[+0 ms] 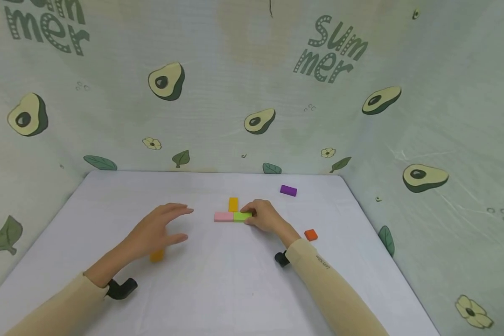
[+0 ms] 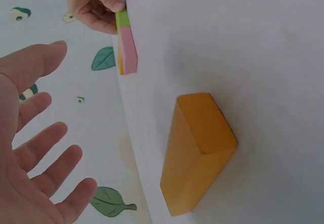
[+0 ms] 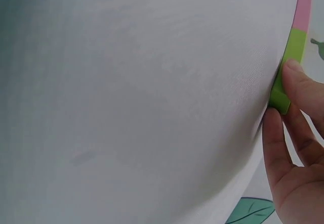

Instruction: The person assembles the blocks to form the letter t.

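My right hand [image 1: 263, 215] pinches the right end of a green block [image 1: 241, 217] between thumb and fingers. The green block lies on the table, end to end with a pink block [image 1: 224, 217]. Behind the place where these two meet, a yellow block [image 1: 233, 204] points away from me. In the right wrist view the thumb lies on the green block [image 3: 295, 47]. My left hand [image 1: 153, 231] hovers above the table at left, fingers spread and holding nothing. An orange-yellow block [image 2: 197, 148] lies beneath it, partly hidden by the hand in the head view.
A purple block [image 1: 288, 190] lies at the back right. An orange-red block [image 1: 311, 234] sits just right of my right forearm. The white table [image 1: 235, 289] is bounded by a patterned cloth [image 1: 218, 84] at the back and sides. A black wrist camera sits under each forearm.
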